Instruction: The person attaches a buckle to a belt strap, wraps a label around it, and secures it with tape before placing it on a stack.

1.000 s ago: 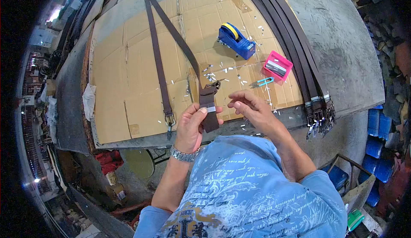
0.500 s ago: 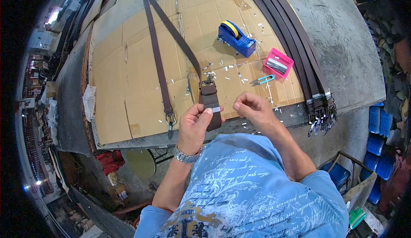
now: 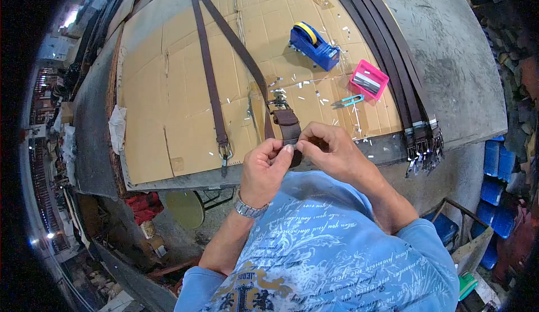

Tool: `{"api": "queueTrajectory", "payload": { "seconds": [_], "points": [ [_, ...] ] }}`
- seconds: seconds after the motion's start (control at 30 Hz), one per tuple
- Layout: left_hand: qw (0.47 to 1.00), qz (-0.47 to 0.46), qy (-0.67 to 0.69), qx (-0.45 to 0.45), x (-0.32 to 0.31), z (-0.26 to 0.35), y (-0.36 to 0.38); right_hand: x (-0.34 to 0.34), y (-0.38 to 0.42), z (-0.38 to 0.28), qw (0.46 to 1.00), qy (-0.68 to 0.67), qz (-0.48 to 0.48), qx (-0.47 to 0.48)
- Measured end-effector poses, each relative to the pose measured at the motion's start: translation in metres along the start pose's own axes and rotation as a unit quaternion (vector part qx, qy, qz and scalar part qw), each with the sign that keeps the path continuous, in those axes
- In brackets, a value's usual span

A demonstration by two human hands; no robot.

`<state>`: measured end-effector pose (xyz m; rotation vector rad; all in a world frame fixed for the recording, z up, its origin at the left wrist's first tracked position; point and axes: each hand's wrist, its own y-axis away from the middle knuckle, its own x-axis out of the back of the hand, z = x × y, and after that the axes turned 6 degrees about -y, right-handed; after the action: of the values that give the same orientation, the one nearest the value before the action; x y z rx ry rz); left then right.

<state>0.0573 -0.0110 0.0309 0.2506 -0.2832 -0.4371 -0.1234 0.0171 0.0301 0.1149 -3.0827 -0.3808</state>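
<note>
A dark brown belt [image 3: 288, 128] runs down the cardboard toward me, its buckle [image 3: 280, 103] above my fingers. My left hand [image 3: 263, 169] is closed on the buckle end, with the thumb pressed on top of the leather. My right hand [image 3: 334, 152] is closed in a pinch at the belt's right edge, close to the left thumb. Whatever its fingertips pinch is too small and covered to make out. A second brown belt [image 3: 209, 82] lies to the left, its metal buckle [image 3: 225, 150] toward the table's front edge.
A blue tape dispenser [image 3: 314, 47] stands on the cardboard [image 3: 151, 98]. Right of it are a pink tray [image 3: 383, 75] holding strips, and blue thread snips [image 3: 351, 100]. Small white scraps are scattered around. Several belts [image 3: 401, 82] lie bundled along the right side, buckles hanging over the edge.
My right hand has moved left to the belt and now meets the left thumb. The belt's buckle end has shifted slightly right and tilted; the pale strip on it is now mostly covered.
</note>
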Motion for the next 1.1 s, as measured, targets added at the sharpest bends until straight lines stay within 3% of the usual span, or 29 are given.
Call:
{"api": "queueTrajectory", "payload": {
  "seconds": [0.63, 1.1],
  "points": [
    [1.000, -0.008, -0.022, -0.011, -0.0033, 0.0027, -0.0005, -0.0019, 0.0006, 0.0029, 0.993, 0.070, 0.060, 0.068],
    [1.000, -0.006, -0.011, 0.008, -0.0091, 0.0041, -0.0018, 0.0056, 0.0073, 0.0043, 0.998, 0.021, 0.022, 0.063]
  ]
}}
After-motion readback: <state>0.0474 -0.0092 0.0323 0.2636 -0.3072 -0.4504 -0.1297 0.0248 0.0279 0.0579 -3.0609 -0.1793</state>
